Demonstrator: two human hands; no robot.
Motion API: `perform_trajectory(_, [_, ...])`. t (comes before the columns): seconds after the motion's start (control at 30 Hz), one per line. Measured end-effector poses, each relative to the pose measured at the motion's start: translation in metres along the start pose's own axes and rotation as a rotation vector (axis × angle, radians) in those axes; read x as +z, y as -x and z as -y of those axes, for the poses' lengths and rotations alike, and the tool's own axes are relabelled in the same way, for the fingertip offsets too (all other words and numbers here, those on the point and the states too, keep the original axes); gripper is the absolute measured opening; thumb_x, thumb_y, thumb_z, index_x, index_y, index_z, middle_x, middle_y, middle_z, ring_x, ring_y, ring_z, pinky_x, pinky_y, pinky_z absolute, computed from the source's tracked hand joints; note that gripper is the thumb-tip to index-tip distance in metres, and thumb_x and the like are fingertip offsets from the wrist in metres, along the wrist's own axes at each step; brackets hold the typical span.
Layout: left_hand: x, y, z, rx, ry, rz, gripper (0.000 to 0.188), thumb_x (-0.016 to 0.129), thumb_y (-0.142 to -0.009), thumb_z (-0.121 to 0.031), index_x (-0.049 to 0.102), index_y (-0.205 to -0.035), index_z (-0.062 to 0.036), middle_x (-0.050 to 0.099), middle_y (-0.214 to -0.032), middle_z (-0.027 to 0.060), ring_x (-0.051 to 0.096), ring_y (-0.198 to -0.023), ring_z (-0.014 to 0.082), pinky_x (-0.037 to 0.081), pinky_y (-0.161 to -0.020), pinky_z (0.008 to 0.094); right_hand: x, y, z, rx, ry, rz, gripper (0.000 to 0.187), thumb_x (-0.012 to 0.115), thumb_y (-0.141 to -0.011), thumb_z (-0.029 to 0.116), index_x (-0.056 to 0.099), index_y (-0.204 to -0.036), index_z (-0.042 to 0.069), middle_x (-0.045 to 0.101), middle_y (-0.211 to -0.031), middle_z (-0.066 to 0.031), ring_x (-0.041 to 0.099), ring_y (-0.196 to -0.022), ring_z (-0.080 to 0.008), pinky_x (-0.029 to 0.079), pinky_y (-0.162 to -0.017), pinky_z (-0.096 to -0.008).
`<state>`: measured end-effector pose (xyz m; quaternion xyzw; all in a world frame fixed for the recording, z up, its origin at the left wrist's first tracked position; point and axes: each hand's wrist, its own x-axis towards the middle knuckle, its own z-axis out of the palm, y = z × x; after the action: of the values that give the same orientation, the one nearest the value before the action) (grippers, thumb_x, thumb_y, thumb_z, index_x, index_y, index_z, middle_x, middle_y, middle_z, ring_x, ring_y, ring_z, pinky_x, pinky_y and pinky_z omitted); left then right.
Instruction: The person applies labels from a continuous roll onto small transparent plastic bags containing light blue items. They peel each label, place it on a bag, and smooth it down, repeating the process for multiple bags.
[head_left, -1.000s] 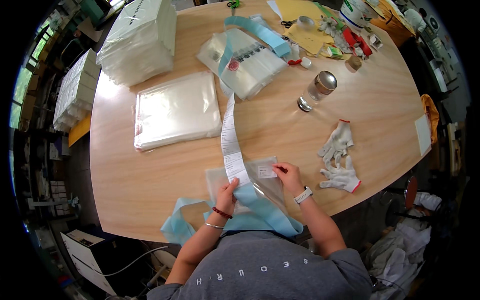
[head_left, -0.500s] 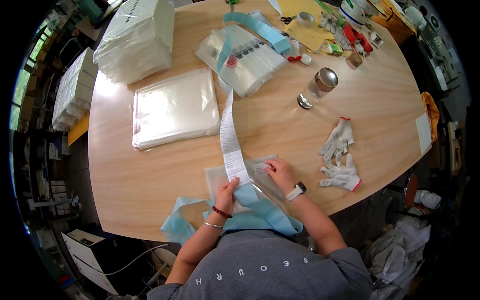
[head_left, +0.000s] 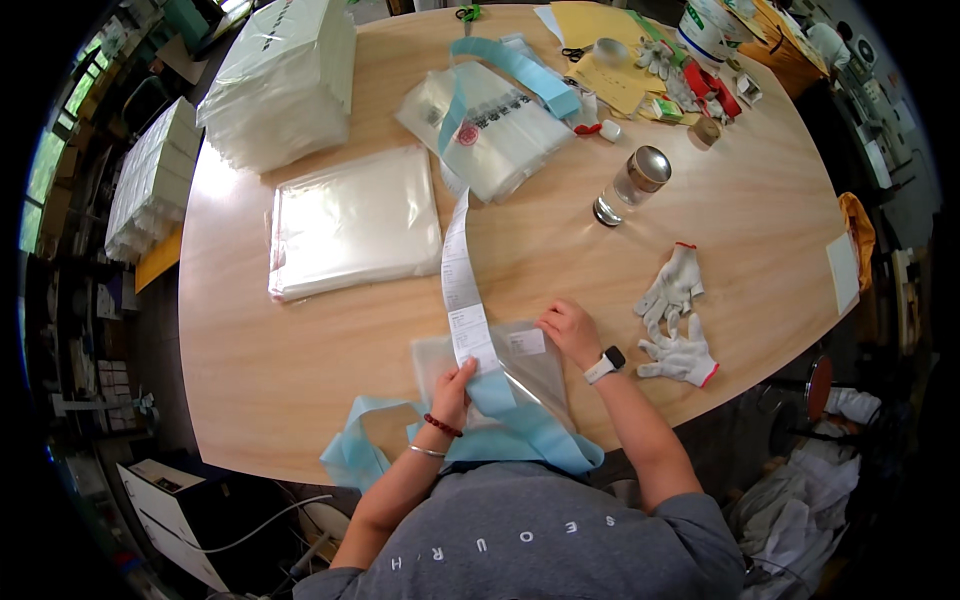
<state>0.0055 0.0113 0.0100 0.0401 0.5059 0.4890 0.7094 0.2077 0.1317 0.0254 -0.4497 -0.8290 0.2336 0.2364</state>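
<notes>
My left hand pinches a strip of white printed labels, thumb on top, just where its bare light-blue backing begins. The backing loops down over the table edge against my body. Under it lies a clear plastic bag, flat on the table. A small white label is on the bag near its upper right corner. Beside that label is my right hand, its fingers curled and closed at the bag's edge; whatever is between the fingertips is hidden.
A stack of clear bags lies left of the strip, with a taller pile behind. More bags sit under the blue roll at the back. A glass bottle and white work gloves are to the right.
My right hand has moved slightly right and up, off the small label on the bag, which now shows whole. My left hand keeps its hold on the strip.
</notes>
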Motion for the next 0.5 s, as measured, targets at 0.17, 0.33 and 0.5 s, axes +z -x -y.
perform_trajectory(0.17, [0.001, 0.003, -0.002, 0.024, 0.027, 0.022, 0.024, 0.053, -0.084, -0.023, 0.056, -0.096, -0.0021, 0.06, -0.087, 0.0036, 0.057, -0.075, 0.0111, 0.046, -0.066, 0.0233, -0.006, 0.006, 0.028, -0.128, -0.018, -0.274, 0.007, 0.061, -0.071, 0.011, 0.059, -0.072, 0.004, 0.056, -0.08, -0.0096, 0.053, -0.074, -0.0244, 0.044, -0.065, -0.0341])
perform_trajectory(0.33, [0.009, 0.012, -0.016, 0.074, 0.159, 0.173, 0.024, 0.051, -0.085, -0.02, 0.055, -0.1, -0.0014, 0.06, -0.091, 0.0065, 0.057, -0.078, 0.0128, 0.046, -0.069, 0.0255, 0.016, 0.042, 0.048, 0.026, -0.48, 0.259, 0.009, 0.058, -0.076, 0.011, 0.057, -0.08, 0.002, 0.056, -0.081, -0.0115, 0.054, -0.073, -0.0234, 0.045, -0.066, -0.0306])
perform_trajectory(0.5, [0.004, -0.004, 0.005, 0.109, -0.178, 0.137, 0.023, 0.052, -0.085, -0.019, 0.056, -0.1, -0.0022, 0.059, -0.091, 0.0023, 0.054, -0.081, 0.0088, 0.042, -0.072, 0.0228, 0.039, 0.052, 0.056, 0.352, -0.946, 0.081, 0.019, 0.057, -0.078, 0.01, 0.05, -0.094, 0.001, 0.057, -0.076, -0.0108, 0.056, -0.067, -0.0165, 0.045, -0.06, -0.027])
